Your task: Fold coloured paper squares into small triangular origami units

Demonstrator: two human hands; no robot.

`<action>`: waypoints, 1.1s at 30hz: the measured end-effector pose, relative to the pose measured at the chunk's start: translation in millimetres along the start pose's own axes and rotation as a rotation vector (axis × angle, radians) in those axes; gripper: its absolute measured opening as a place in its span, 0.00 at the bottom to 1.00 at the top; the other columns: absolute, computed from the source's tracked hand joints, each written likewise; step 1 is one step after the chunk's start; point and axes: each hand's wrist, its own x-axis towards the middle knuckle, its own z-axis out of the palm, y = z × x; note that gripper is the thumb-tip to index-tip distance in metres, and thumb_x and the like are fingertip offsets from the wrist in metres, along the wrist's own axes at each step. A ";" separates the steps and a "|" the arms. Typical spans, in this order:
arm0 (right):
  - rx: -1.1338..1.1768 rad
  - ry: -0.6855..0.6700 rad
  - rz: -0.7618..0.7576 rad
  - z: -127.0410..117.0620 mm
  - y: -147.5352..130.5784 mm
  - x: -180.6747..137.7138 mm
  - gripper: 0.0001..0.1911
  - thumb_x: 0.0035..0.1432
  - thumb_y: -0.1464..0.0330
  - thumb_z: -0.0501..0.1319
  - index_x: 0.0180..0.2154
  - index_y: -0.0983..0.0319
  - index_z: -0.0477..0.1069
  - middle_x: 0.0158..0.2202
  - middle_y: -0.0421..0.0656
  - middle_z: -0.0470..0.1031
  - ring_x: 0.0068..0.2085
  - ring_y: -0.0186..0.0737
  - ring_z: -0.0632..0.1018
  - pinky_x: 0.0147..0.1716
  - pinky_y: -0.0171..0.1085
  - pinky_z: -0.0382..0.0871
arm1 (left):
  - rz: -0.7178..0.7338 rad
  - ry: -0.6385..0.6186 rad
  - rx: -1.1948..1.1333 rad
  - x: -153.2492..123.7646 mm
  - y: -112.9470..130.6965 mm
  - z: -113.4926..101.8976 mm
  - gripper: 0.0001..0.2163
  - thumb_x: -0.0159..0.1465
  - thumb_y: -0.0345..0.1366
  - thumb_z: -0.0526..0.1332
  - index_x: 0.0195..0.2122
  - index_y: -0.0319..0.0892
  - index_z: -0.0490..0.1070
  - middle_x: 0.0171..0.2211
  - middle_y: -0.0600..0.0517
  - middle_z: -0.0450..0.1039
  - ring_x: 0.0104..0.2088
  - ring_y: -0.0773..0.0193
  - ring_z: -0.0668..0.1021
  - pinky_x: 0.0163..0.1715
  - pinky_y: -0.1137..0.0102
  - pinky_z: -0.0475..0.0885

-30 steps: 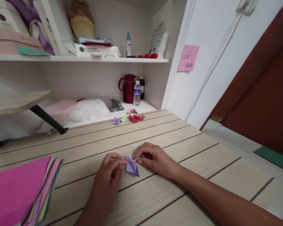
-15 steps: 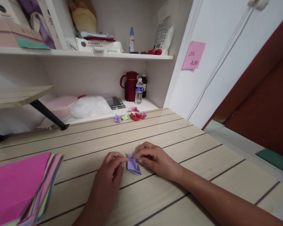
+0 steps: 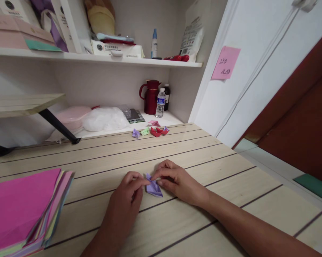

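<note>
A small purple folded-paper boat [image 3: 155,189] lies on the wooden tabletop, between my two hands. My right hand [image 3: 174,182] comes in from the right, its thumb and index finger closed on the boat's upper edge. From the left, my left hand [image 3: 130,192] has its fingers curled and a fingertip pressed to the boat's left edge; part of its grip is hidden. Farther back stands a row of small folded papers: a purple one [image 3: 135,133], a light green one [image 3: 145,131], red ones [image 3: 156,132] and a pink one [image 3: 154,123].
A stack of coloured paper [image 3: 24,207], magenta on top, lies at the left. Behind the table are a red jug [image 3: 151,98], a water bottle [image 3: 160,103] and a white plastic bag [image 3: 104,119]. A small raised stand [image 3: 24,105] has a black leg on the table.
The view has shifted slightly. My left fingertip reaches a little farther over the purple boat, and its folded body looks slightly more spread. My right hand keeps its pinch.
</note>
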 end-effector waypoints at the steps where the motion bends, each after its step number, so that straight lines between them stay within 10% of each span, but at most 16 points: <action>1: 0.001 -0.001 0.011 0.2 -0.3 -0.1 0.16 0.58 0.78 0.61 0.44 0.56 0.78 0.45 0.45 0.69 0.44 0.39 0.74 0.47 0.40 0.71 | 0.003 0.000 0.005 0.3 -0.2 0.4 0.14 0.67 0.33 0.51 0.42 0.52 0.77 0.44 0.52 0.68 0.42 0.63 0.76 0.41 0.66 0.70; 11: -0.029 0.086 0.035 -5.5 1.2 13.5 0.18 0.60 0.76 0.59 0.51 0.58 0.72 0.44 0.45 0.71 0.41 0.40 0.74 0.44 0.40 0.71 | 0.043 0.119 0.051 -4.0 0.2 6.9 0.09 0.58 0.28 0.58 0.39 0.48 0.67 0.55 0.48 0.61 0.34 0.66 0.75 0.31 0.68 0.72; 20: 0.013 -0.277 -0.168 -9.8 0.4 44.8 0.39 0.48 0.86 0.49 0.60 0.56 0.66 0.63 0.44 0.63 0.65 0.40 0.61 0.65 0.46 0.52 | 0.100 0.418 -0.034 -3.8 -9.3 -5.1 0.19 0.52 0.19 0.50 0.39 0.48 0.68 0.50 0.49 0.61 0.47 0.61 0.72 0.41 0.64 0.74; 33: -0.045 -0.211 -0.081 -33.8 7.2 15.6 0.09 0.62 0.72 0.58 0.41 0.60 0.77 0.41 0.43 0.78 0.45 0.40 0.76 0.50 0.41 0.68 | 0.064 0.427 -0.157 -1.0 -6.3 -2.5 0.14 0.56 0.24 0.51 0.37 0.45 0.72 0.44 0.50 0.68 0.35 0.65 0.77 0.34 0.66 0.74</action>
